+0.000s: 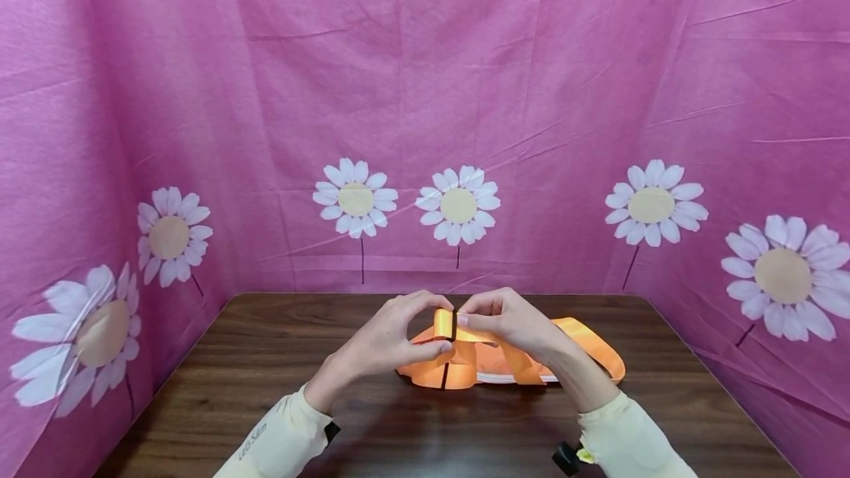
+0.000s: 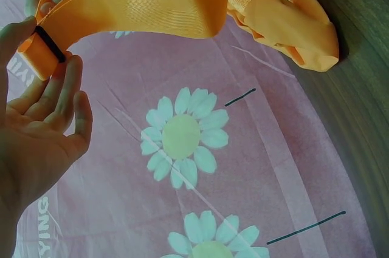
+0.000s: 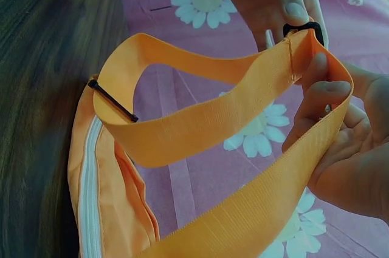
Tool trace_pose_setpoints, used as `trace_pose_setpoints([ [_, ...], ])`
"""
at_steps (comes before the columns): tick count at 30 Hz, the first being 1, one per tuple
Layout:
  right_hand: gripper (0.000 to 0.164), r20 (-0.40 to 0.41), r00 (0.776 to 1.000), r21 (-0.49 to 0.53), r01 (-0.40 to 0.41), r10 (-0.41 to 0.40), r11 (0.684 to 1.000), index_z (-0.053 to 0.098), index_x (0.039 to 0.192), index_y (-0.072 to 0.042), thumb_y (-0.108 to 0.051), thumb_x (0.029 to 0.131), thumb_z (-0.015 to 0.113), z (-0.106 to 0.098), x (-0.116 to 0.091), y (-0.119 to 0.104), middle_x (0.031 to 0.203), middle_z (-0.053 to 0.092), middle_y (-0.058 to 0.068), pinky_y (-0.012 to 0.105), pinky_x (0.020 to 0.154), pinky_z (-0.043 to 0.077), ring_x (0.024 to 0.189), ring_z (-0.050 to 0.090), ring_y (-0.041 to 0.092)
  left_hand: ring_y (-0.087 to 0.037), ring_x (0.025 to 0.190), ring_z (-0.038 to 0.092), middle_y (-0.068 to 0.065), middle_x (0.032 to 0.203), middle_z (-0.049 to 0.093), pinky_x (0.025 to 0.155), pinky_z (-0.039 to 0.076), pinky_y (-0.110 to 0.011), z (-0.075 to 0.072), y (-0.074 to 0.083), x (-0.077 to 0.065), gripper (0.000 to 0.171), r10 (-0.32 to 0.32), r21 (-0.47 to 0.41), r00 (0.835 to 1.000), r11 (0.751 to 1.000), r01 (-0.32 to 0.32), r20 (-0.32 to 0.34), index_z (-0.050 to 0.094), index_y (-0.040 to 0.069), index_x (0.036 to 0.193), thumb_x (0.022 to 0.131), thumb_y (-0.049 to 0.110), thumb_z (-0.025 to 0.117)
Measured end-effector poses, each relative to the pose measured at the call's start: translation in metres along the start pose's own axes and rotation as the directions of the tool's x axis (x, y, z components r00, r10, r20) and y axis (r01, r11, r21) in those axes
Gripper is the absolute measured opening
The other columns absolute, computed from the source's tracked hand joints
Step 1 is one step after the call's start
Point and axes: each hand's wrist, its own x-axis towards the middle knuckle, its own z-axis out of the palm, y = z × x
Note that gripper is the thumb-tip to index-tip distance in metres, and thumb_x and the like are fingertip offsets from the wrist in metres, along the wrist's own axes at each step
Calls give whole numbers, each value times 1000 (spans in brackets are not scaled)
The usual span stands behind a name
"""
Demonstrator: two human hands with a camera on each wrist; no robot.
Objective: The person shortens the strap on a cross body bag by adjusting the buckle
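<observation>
An orange bag (image 2: 285, 27) with a white zipper (image 3: 90, 191) lies on the table, its wide orange strap (image 3: 206, 136) raised in loops. My left hand (image 1: 392, 338) pinches the black strap slider (image 2: 50, 44) between thumb and fingertips, with a short fold of strap poking out of it. Just right of the slider, my right hand (image 1: 511, 319) pinches the strap, its fingers inside a loop in the right wrist view. A second black bar (image 3: 113, 101) crosses the strap lower down, near the bag's end.
The dark wood table (image 1: 279, 345) is bordered by pink cloth (image 1: 398, 94) printed with white daisies at the back and both sides. Part of the strap (image 1: 598, 349) arches behind my right wrist. Black wrist-camera pieces (image 1: 567, 457) show at the cream sleeves (image 1: 631, 434).
</observation>
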Motion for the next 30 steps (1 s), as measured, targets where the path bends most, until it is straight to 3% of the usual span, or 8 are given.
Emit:
trace_pose_setpoints([
  [4,21,-1,999,-18,-38,38,999,78,109,-11,-28,98,72,-4,-4,1,97,68,13,38,77,51,91,57,24,-7,116,59,11,120,65,100,46,-35,1,-1,0,42,14,8,1000,1000,-14,-15,63,13,126,91,30,79],
  [11,24,4,995,-60,-99,100,993,75,112,-11,-29,97,72,-19,-11,5,93,67,11,46,90,47,100,58,31,-6,114,59,13,120,64,98,47,-41,-3,-1,1,42,-19,-8,999,1000,19,-36,63,14,127,91,27,80],
  [20,21,50,997,-17,-62,63,998,75,111,-8,-23,98,71,-24,-14,8,88,66,12,45,86,49,88,58,27,-10,112,60,11,118,65,98,48,-36,4,-2,0,45,-55,-100,998,994,53,-8,61,15,127,89,25,82],
  [25,21,60,996,-2,-62,62,998,76,111,-10,-26,97,72,-20,-10,7,91,69,16,48,88,48,93,59,29,-9,108,61,13,113,65,97,48,-35,6,-2,2,46,-49,-95,999,994,50,17,60,14,128,89,28,82],
  [30,21,68,997,10,-46,46,999,76,111,-9,-25,98,72,-13,-1,3,88,68,16,48,90,48,97,59,30,-8,96,62,14,101,65,87,51,-36,3,0,0,44,-68,-92,998,993,68,0,61,15,126,89,27,82],
])
